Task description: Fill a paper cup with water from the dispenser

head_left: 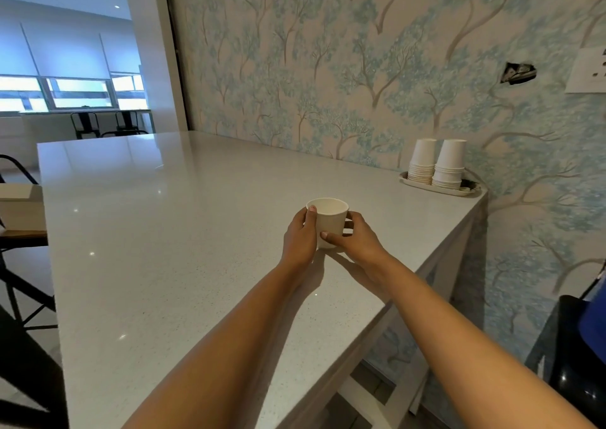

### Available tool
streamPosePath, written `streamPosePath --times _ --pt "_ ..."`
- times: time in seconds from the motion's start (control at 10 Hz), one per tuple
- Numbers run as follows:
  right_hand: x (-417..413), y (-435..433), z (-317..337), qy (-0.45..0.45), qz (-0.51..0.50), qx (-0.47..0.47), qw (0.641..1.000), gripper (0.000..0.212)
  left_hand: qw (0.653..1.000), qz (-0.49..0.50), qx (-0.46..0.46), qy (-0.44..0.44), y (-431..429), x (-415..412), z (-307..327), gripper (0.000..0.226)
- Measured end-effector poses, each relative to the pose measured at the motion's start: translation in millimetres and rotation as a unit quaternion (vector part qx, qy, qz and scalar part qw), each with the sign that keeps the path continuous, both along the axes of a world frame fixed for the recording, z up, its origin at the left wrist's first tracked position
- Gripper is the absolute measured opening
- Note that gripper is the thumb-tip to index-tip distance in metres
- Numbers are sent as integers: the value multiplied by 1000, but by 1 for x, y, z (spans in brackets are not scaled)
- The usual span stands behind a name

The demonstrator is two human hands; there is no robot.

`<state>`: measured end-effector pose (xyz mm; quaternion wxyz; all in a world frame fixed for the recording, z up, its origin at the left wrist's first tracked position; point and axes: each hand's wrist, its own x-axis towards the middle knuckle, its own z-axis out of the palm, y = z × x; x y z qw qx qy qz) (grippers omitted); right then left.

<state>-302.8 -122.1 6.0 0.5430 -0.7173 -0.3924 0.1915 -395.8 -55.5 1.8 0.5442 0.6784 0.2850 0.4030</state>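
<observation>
A white paper cup (329,220) stands upright on the pale speckled counter (183,238), near its right edge. My left hand (300,237) wraps its left side with the thumb at the rim. My right hand (355,237) grips its right side, thumb across the lower front. Both hands are on the cup. From this angle the cup's inside looks white; I cannot tell whether it holds water. At the far right, a dark appliance (570,346) with a blue part is cut off by the frame edge; a dispenser is not clearly in view.
Two upside-down stacks of paper cups (437,163) sit on a small oval tray (439,190) at the counter's far right corner against the tree-patterned wall. A switch plate (587,69) hangs on the wall. Black stools and a box stand to the left.
</observation>
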Motion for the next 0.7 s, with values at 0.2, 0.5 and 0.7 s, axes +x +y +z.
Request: streamPosePath --times 0.2,0.5,0.7 --pt "-5 -11 3 -8 -9 -11 1000 61 999 15 31 24 -10 -12 5 44" --pt "-19 -38 9 -3 2 -26 1000 51 994 12 93 56 -39 -29 9 44" --pt "-23 -74 23 -56 -43 3 998 44 986 -7 115 124 -53 -30 5 48"
